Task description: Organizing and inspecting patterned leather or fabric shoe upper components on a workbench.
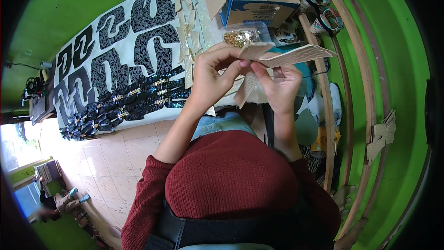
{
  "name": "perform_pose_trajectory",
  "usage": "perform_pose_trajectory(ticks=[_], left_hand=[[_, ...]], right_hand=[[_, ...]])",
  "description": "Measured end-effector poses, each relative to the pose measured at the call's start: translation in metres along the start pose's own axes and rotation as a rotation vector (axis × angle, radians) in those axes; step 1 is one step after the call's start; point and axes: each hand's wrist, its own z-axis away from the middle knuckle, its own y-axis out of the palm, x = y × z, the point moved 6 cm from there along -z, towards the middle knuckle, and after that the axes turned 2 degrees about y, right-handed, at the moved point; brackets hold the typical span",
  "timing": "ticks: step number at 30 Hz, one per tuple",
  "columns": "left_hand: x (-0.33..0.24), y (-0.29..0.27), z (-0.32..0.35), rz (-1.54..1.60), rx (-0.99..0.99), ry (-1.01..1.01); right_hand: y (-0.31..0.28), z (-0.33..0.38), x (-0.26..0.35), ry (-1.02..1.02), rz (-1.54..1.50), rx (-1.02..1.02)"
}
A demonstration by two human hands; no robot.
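Above the near edge of the table, both my hands are closed on a beige shoe-upper-like piece (296,56) with a crocodile-style texture. Its flat ends spread out to the right, and another strip hangs down between the hands. My left hand (208,76) pinches the piece between thumb and fingers near its middle. From the other side, my right hand (281,85) grips it with the thumb pressed close to the left thumb. Whether a small fitting sits between the fingertips is hidden. Just beyond the hands stands a clear tub of gold-coloured metal bits (241,38).
An open cardboard box (259,11) stands behind the tub. Beige cut pieces (187,32), black patterned cutouts (152,9) and dark shiny strips with gold fittings (134,97) lie left on the table. A wooden rack (365,65) with shoes stands right. Another person (60,203) sits far lower left.
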Motion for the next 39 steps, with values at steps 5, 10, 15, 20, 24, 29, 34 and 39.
perform_pose_trajectory(ticks=[5,10,15,20,24,29,34,39], left_hand=[[0.018,-0.001,-0.001,0.072,-0.058,0.008],[0.034,-0.005,0.002,0.090,-0.055,-0.103],[0.035,-0.005,0.005,0.127,-0.016,-0.146],[0.034,-0.007,0.005,0.125,0.106,-0.120],[0.036,-0.012,0.008,0.076,0.063,-0.103],[0.050,-0.013,0.011,0.051,-0.010,-0.102],[0.075,-0.020,0.021,-0.106,-0.001,-0.205],[0.104,-0.036,0.032,0.090,-0.120,-0.323]], right_hand=[[0.000,0.006,-0.019,-0.046,0.185,-0.077],[0.000,0.000,-0.022,0.201,-0.070,-0.005],[0.001,0.006,-0.031,0.267,-0.099,0.030],[0.001,0.009,-0.029,0.262,-0.069,0.023],[0.007,0.013,-0.033,0.273,-0.053,-0.012],[0.010,0.022,-0.054,0.253,-0.036,-0.062],[0.010,0.030,-0.085,0.436,-0.099,0.012],[0.030,0.034,-0.111,0.518,-0.162,0.142]])
